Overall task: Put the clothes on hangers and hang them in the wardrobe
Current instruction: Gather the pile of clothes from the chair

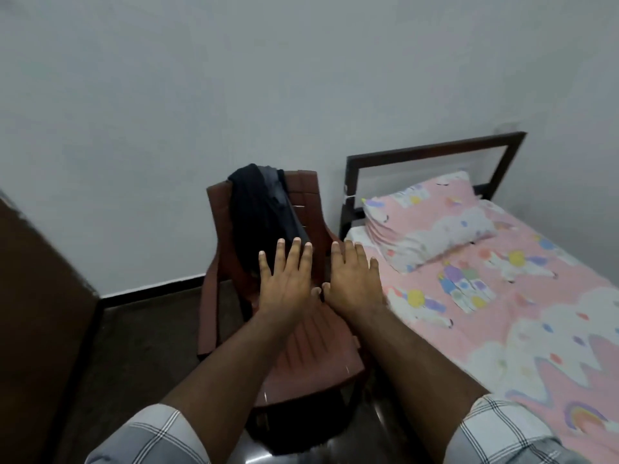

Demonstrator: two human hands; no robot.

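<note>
Dark clothes hang draped over the back of a reddish-brown plastic chair and down toward its seat. My left hand and my right hand are stretched out side by side, palms down, above the chair seat. All fingers are straight and spread, and neither hand holds anything. The left fingertips lie in front of the lower edge of the dark clothes; whether they touch the cloth I cannot tell. No hanger is in view.
A bed with a pink patterned sheet and a pillow stands right of the chair, its dark headboard against the grey wall. A brown wooden panel fills the left edge. The floor is dark.
</note>
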